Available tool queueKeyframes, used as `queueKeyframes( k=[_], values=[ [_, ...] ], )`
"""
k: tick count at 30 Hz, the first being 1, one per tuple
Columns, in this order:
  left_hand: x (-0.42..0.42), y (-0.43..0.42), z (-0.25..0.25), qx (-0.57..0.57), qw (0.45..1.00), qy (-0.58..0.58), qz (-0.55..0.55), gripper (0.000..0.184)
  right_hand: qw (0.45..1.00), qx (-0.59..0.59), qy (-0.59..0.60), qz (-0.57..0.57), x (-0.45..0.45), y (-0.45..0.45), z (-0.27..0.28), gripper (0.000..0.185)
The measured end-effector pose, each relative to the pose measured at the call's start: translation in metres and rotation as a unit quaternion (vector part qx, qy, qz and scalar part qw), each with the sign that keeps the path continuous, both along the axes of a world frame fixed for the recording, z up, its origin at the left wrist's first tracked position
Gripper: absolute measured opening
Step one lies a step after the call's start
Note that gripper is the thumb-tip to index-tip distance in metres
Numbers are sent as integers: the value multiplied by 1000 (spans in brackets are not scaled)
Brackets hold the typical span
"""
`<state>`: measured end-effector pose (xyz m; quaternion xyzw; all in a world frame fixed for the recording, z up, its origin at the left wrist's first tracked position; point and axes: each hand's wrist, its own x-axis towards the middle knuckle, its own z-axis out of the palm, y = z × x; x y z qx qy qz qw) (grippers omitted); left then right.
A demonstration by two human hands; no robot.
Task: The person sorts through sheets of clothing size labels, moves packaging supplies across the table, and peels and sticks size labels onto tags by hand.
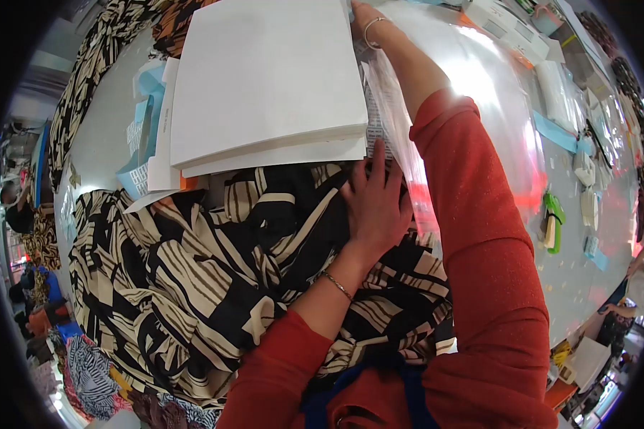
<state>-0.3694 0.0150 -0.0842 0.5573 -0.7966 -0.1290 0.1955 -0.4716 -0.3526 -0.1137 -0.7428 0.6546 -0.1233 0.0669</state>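
Note:
A stack of white sheets (268,79) lies at the top middle, on and beside a heap of black and beige patterned fabric (193,264). My left hand (377,204) rests on the fabric by the stack's near right corner. Its fingers are stretched out and apart, the tips close to a narrow printed strip (374,121). My right hand (363,20) reaches to the far right side of the stack. Its fingers are mostly cut off by the frame's top edge, so their grip is hidden. Clear plastic sheets (451,57) lie right beside the stack, partly under my right arm.
Left of the stack stand light blue printed strips (142,136) and a white card. On the grey table (565,286) at right lie a green-handled tool (554,222), white tags (585,170) and a white box (504,28). Another person (637,289) is at far right.

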Motion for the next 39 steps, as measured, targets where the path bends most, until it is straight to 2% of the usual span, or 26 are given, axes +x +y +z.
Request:
queueKeyframes(
  k=[2,3,5,7,8,9,10,11,14,18,19,20,21,22,23,24,25,27,28,30,31,33,35,36,39],
  values=[
    [0,1,0,-1,1000,2,-1,52,998,-22,51,-25,-1,-18,-14,23],
    [0,1,0,0,1000,3,-1,52,987,4,157,45,-1,-20,-13,22],
    [0,0,1,0,1000,1,-2,51,914,51,359,180,-1,-32,-7,21],
    [1,1,2,5,1000,-6,-4,51,978,100,180,38,1,-42,-10,21],
    [0,1,2,8,1000,2,-1,50,988,124,87,-34,1,-41,-9,21],
    [0,1,3,11,1000,11,1,49,971,94,215,56,-2,-38,-8,21],
    [-1,1,3,12,1000,19,5,48,928,61,337,145,-6,-34,-7,21],
    [-1,1,3,10,1000,19,2,48,862,27,451,231,-11,-33,-7,20],
    [-2,2,0,6,1000,15,2,47,839,-68,417,343,-25,-57,-34,22],
    [-2,3,1,1,1000,13,4,47,865,4,417,278,-18,-78,-50,30],
    [-2,3,2,-3,1000,12,1,47,889,32,381,253,-22,-83,-46,33],
    [-3,3,2,-5,1000,5,2,47,940,80,274,187,-18,-62,-21,36],
    [-3,3,2,-9,1000,-2,2,47,981,128,117,92,-20,-39,4,40],
    [-2,3,3,-13,1000,-9,2,48,987,161,-10,13,-16,-13,30,44],
    [-2,3,4,-13,1000,-6,2,48,981,175,-79,-30,-12,6,50,48],
    [-2,3,5,-11,1000,-4,2,48,984,147,57,82,-16,-15,33,40],
    [-2,3,6,-9,1000,-2,2,48,987,157,1,42,-24,-31,16,42],
    [-3,3,4,-8,1000,-6,0,50,977,175,-111,-40,-14,-7,33,49],
    [-4,3,4,-5,1000,-11,-1,51,980,172,-96,-37,-12,-10,30,54],
    [-2,3,6,13,1000,-21,-4,53,992,103,-70,-9,-18,-64,-34,53],
    [-3,3,6,14,1000,-16,-3,54,993,66,-94,-24,-20,-54,-31,45],
    [-3,3,7,16,1000,-1,-1,55,989,-11,-141,-50,-24,-31,-23,30],
    [-1,3,9,24,1000,0,-5,57,939,16,-298,-168,-20,5,13,29],
    [-1,2,8,27,1000,5,-3,57,906,-23,-380,-185,-23,0,8,29],
    [-2,3,2,23,1000,17,7,57,854,-125,-494,-102,-38,36,40,30]
  ],
)
